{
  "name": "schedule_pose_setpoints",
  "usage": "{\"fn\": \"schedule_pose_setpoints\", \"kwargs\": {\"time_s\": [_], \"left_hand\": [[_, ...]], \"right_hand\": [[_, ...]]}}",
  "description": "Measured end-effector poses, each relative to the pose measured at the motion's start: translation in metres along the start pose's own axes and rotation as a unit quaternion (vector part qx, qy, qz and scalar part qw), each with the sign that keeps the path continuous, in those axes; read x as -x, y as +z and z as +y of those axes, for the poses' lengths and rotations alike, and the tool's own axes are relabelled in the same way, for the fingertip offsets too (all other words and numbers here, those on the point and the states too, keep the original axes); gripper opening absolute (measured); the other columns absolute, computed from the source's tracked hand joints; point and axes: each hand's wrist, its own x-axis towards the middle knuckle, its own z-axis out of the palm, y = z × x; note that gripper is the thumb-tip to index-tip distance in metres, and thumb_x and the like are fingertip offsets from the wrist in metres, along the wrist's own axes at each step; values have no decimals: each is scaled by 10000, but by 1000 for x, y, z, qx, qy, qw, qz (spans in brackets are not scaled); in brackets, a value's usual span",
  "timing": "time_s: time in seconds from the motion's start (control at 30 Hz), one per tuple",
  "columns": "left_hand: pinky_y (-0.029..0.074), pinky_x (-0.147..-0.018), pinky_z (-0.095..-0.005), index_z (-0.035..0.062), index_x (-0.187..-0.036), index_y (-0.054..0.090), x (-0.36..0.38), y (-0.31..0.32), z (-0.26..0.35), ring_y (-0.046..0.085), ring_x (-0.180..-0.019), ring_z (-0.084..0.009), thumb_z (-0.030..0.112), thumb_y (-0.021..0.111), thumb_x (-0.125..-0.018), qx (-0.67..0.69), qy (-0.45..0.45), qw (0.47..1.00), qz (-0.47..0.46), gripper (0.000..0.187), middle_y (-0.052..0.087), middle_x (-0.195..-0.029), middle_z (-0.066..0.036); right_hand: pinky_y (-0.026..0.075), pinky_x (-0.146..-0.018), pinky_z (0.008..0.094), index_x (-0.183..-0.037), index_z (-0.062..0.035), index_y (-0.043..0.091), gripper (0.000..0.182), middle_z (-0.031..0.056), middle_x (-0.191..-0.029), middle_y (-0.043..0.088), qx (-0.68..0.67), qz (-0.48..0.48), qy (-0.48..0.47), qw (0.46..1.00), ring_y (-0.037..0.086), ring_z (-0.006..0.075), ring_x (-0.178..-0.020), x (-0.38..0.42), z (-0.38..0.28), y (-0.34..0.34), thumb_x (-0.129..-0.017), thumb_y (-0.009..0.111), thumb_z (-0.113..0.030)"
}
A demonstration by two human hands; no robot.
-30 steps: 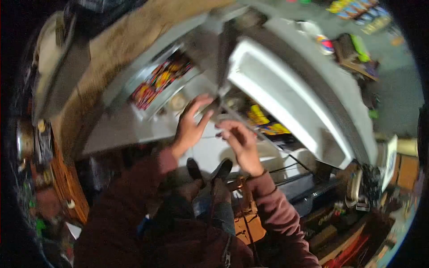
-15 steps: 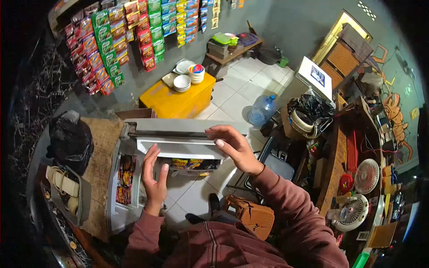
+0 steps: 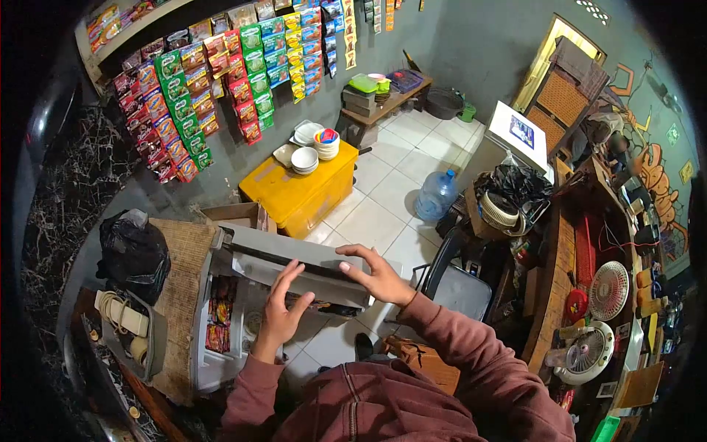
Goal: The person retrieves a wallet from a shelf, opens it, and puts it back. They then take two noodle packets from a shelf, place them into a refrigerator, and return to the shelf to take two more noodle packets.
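My left hand point(image 3: 283, 306) is open, palm turned inward and fingers raised, over the inner side of a grey fridge door point(image 3: 317, 254). Farther right, my right hand point(image 3: 380, 278) is also open, thumb and fingers apart, close to the same door's top edge. Whether either hand touches the door cannot be made out. The door stands swung out from a small fridge, and packets in its shelf are mostly covered by my hands. Inside the fridge, colourful packets point(image 3: 219, 317) are stacked at the left.
On the fridge top lie a woven mat point(image 3: 180, 258) and a black plastic bag point(image 3: 132, 254). Beyond the door stands a yellow box point(image 3: 298, 193) with white bowls point(image 3: 305, 159). A blue water jug point(image 3: 437, 195) and a black chair point(image 3: 456, 291) are to the right. Sachet strips point(image 3: 177, 103) hang on the wall.
The view has tilted up, so the room sits lower in it. The fridge door now slants across the view. My left hand has shifted right, nearer my right hand; both remain open.
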Motion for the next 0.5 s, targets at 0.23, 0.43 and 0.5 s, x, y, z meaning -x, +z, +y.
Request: {"fn": "schedule_pose_setpoints", "kwargs": {"time_s": [0.23,0.43,0.5], "left_hand": [[371,-1070,-405,48,-1323,541,19,-11,-2,466,-1314,-326,258,697,-875,-39,-43,996,-63,519,473,-1435,-168],[390,-1054,-392,41,-1274,578,34,-23,0,506,-1278,-313,213,711,-852,-41,-46,997,-56,475,535,-1370,-157],[391,-1053,-391,41,-1272,579,40,-27,4,509,-1275,-311,216,714,-850,-36,-53,996,-55,476,539,-1366,-154]], "right_hand": [[465,-923,343,-1173,-49,599,394,123,-1077,649,-53,-55,92,993,617,215,-1017,14,-5,24,-942,624,-368],[481,-848,302,-1188,-52,590,377,58,-1045,640,-177,-126,154,964,592,142,-925,25,-1,39,-962,606,-352],[475,-792,274,-1208,-64,579,387,19,-1045,634,-240,-155,163,944,577,104,-881,30,8,49,-968,595,-367]]}}
